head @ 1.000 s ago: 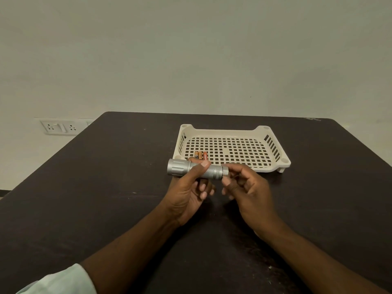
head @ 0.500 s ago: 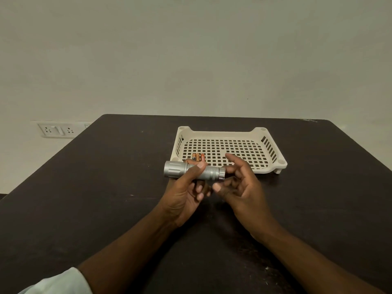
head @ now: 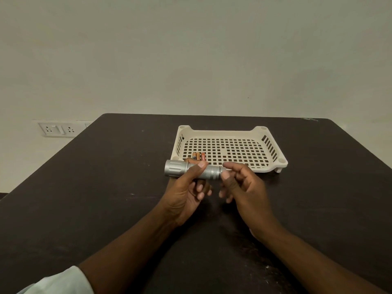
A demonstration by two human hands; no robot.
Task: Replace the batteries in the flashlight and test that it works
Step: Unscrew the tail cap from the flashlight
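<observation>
A silver flashlight (head: pixel 178 169) is held level above the dark table, its wide head pointing left. My left hand (head: pixel 186 194) grips its barrel from below, thumb lying over the top. My right hand (head: pixel 244 187) pinches the tail cap (head: pixel 222 170) at the flashlight's right end between thumb and forefinger. Behind the flashlight, three small batteries (head: pixel 199 155), orange and dark, lie side by side in the front left corner of a cream perforated tray (head: pixel 273 149); my left fingers hide their near ends.
The dark table (head: pixel 106 198) runs back to a plain wall. A white socket plate (head: pixel 57 130) is on the wall at the left, just beyond the table's edge.
My right hand's fingers opened away from the tail half a second ago and have come back to pinch the tail cap. The flashlight has stayed nearly in place in my left hand.
</observation>
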